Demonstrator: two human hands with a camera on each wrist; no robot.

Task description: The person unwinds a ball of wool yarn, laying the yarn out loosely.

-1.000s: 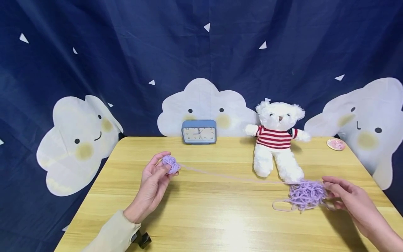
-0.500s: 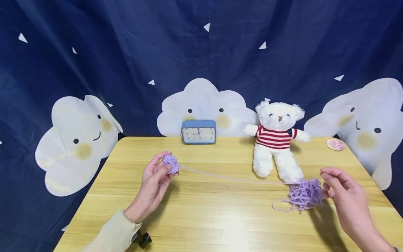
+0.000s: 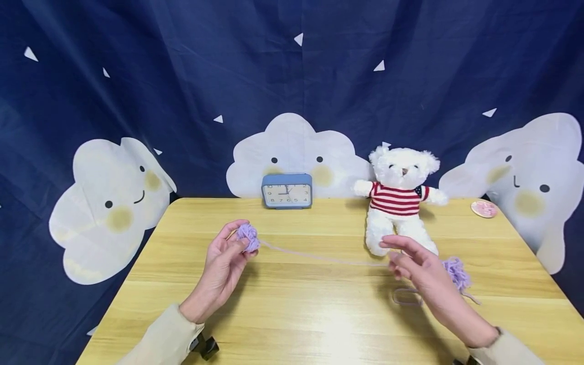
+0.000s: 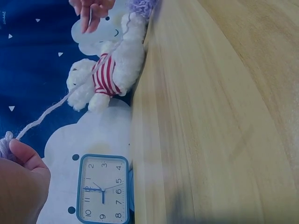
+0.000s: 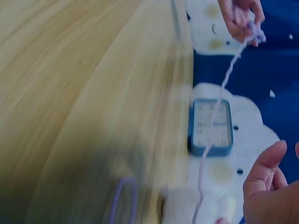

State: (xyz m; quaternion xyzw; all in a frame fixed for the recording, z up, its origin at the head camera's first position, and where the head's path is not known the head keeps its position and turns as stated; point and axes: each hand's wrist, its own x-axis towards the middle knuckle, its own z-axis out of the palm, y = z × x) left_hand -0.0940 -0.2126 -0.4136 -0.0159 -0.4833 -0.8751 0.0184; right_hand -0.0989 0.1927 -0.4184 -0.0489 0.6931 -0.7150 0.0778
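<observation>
My left hand holds a small wound ball of lilac yarn between thumb and fingers, above the table's left half. From it a single yarn strand runs right across the table, passing behind my right hand in the head view. That hand is raised, its fingers loosely bent and thumb apart, with nothing gripped. Behind it, a tangled heap of the same yarn is partly hidden, and a stray loop lies to its left. In the left wrist view the strand hangs in a slack curve.
A white teddy bear in a red-striped shirt sits at the back right, its legs close to the right hand. A blue alarm clock stands at the back middle. A pink round disc lies at the far right corner. Behind hangs a navy curtain.
My right hand has moved from the right side of the yarn heap leftward, and now stands in front of it near the strand. The left hand keeps its hold on the ball almost unmoved.
</observation>
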